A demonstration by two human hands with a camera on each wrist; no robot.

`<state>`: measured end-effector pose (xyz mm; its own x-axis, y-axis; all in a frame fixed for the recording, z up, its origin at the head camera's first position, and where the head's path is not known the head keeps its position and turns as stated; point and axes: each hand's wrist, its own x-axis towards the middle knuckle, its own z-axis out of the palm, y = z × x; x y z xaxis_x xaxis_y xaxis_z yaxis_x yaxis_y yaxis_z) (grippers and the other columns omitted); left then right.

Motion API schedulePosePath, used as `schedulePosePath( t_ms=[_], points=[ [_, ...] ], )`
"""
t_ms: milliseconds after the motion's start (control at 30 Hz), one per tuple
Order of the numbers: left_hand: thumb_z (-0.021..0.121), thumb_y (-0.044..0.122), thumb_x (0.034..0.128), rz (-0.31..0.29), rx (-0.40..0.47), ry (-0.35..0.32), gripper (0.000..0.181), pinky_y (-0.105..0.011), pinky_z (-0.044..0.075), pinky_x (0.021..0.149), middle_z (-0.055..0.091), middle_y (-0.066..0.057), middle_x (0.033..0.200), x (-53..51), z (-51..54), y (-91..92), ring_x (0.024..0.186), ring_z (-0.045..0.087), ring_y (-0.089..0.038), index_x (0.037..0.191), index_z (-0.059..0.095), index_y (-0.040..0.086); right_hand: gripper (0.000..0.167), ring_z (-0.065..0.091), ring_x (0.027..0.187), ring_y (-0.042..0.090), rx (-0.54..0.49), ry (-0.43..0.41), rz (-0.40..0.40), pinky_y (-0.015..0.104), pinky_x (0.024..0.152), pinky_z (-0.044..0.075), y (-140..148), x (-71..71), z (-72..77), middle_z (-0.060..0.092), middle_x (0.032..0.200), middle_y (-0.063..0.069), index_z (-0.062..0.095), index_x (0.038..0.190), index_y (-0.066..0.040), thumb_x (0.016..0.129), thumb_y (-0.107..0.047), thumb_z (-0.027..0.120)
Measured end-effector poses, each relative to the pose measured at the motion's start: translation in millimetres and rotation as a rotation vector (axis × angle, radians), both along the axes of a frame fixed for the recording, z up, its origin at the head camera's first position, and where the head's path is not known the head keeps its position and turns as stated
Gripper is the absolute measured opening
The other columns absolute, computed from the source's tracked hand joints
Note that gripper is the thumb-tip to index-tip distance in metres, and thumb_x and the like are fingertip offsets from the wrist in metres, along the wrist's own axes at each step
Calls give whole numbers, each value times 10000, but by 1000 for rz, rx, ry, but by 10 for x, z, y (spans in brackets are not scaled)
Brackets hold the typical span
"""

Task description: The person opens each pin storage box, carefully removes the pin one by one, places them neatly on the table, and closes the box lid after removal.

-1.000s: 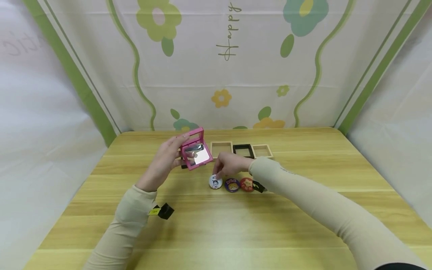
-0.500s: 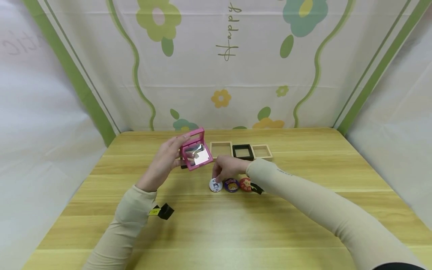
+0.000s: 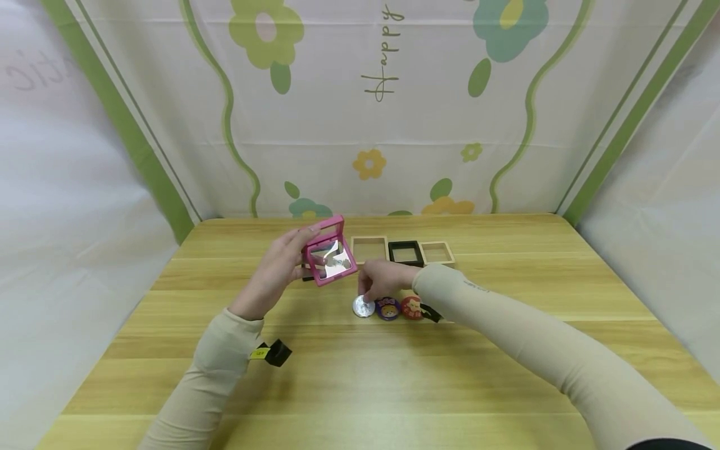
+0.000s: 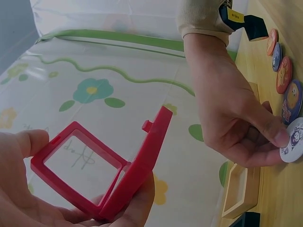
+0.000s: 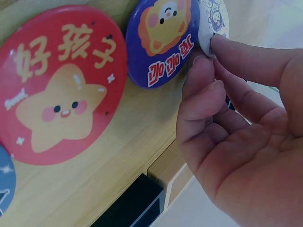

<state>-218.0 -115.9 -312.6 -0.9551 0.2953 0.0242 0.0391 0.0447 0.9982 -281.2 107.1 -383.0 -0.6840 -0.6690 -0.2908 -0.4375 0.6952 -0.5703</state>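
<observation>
In the head view my left hand (image 3: 272, 269) holds a pink hinged frame (image 3: 333, 259) above the table, its two halves spread apart. The left wrist view shows clear film in the pink frame (image 4: 80, 156), the thumb on one edge and fingers behind it. My right hand (image 3: 387, 278) pinches the upper edge of a round white pin badge (image 3: 364, 307) between thumb and finger. Its cartoon print shows in the left wrist view on the white badge (image 4: 294, 140). Beside it lies a purple badge (image 5: 162, 42) with a bear face, then a red badge (image 5: 64, 87) with a star.
Along the back stand a larger tan frame (image 3: 369, 247), a black frame (image 3: 405, 252) and a smaller tan frame (image 3: 437, 252). A dark piece (image 3: 307, 273) is partly hidden behind my left hand. Past the red badge lie a blue badge (image 4: 277, 56) and an orange badge (image 4: 271, 41).
The white badge first slid slightly toward the person, and now its face catches a bright glare. My right hand has shifted slightly with it. The left hand keeps holding the pink frame, nearly still.
</observation>
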Motion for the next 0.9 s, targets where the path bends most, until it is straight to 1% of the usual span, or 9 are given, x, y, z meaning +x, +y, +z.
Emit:
schedulePosePath(
  t_ms=[167, 300, 467, 533, 700, 900],
  points=[
    [486, 473, 1017, -10, 4, 0, 623, -425, 536, 837, 558, -216, 1223, -6, 0, 10, 1017, 573, -339, 1391, 448, -24, 69, 626, 708, 157, 2, 25, -12, 265, 654, 527, 2, 14, -14, 654, 767, -2, 696, 822, -61, 853, -23, 745],
    [482, 477, 1018, -15, 0, -1, 614, -425, 534, 842, 564, -216, 1219, -7, 1, 17, 1021, 575, -340, 1382, 459, -17, 81, 624, 703, 145, 17, 57, -32, 264, 656, 527, 1, 25, -31, 652, 761, -12, 692, 821, -80, 854, -39, 753],
    [484, 480, 1016, -13, -5, -2, 608, -426, 533, 845, 563, -215, 1212, -5, -1, 21, 1016, 573, -336, 1373, 465, -11, 85, 614, 726, 127, 28, 94, -35, 264, 680, 521, 16, 26, -27, 639, 782, -36, 682, 846, -112, 861, -84, 761],
    [485, 479, 1016, -12, -6, 0, 599, -427, 535, 842, 564, -218, 1203, -6, -2, 23, 1005, 573, -335, 1367, 468, -7, 78, 612, 725, 132, 20, 106, -30, 270, 680, 518, 36, 26, -10, 638, 784, -35, 679, 851, -117, 871, -98, 751],
    [482, 483, 1016, -10, -13, 1, 602, -421, 537, 839, 565, -226, 1189, -7, -7, 24, 995, 575, -331, 1363, 460, -9, 79, 597, 677, 143, -5, 132, -18, 286, 633, 511, 105, 24, 75, 633, 758, -18, 674, 837, -120, 912, -129, 698],
    [472, 479, 1021, -16, -17, 0, 599, -420, 531, 849, 556, -244, 1199, -5, -21, 19, 1027, 566, -371, 1350, 457, -21, 127, 557, 638, 132, 9, 163, -34, 286, 590, 485, 204, 5, 177, 622, 742, -17, 675, 834, -123, 945, -184, 661]
  ],
)
